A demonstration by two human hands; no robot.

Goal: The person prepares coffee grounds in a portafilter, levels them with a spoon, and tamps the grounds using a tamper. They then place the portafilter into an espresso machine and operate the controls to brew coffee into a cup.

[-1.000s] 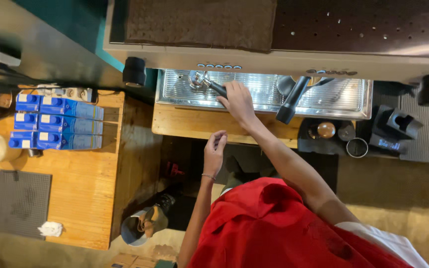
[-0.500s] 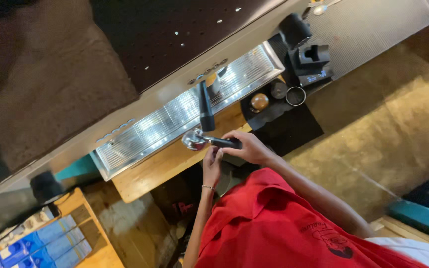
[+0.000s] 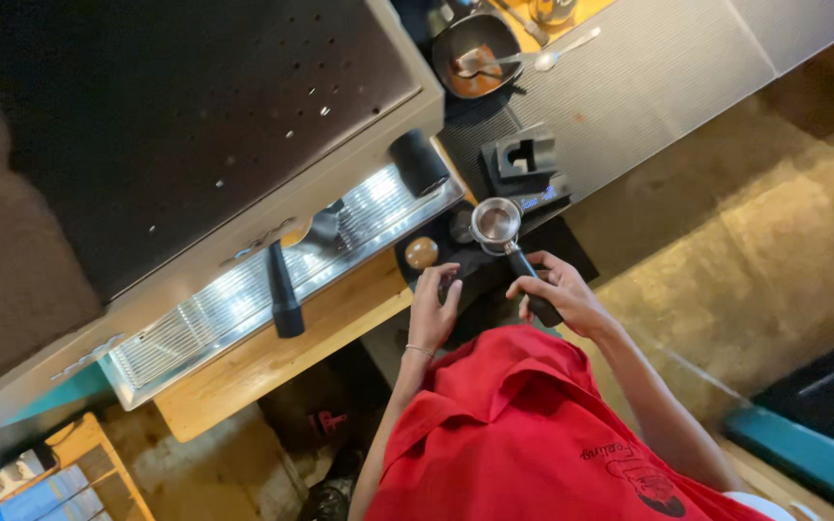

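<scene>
My right hand (image 3: 560,294) grips the black handle of a metal portafilter (image 3: 497,224), whose round basket is held over a black mat (image 3: 475,260) at the counter's edge. My left hand (image 3: 433,307) hovers just left of it, fingers loosely curled around something small and dark, close to a wooden-topped tamper (image 3: 422,253). I wear a red shirt that fills the bottom of the view.
A large espresso machine (image 3: 195,145) with a shiny drip grille (image 3: 243,299) and a second black portafilter handle (image 3: 285,294) stands to the left. A black tamping stand (image 3: 523,159), a dark bowl with a spoon (image 3: 475,48) and a grey counter lie beyond. Wooden ledge below.
My right hand has carried the portafilter away from the machine's grille rightward to the black mat. The view has swung round to the right with it. My left hand has risen beside it.
</scene>
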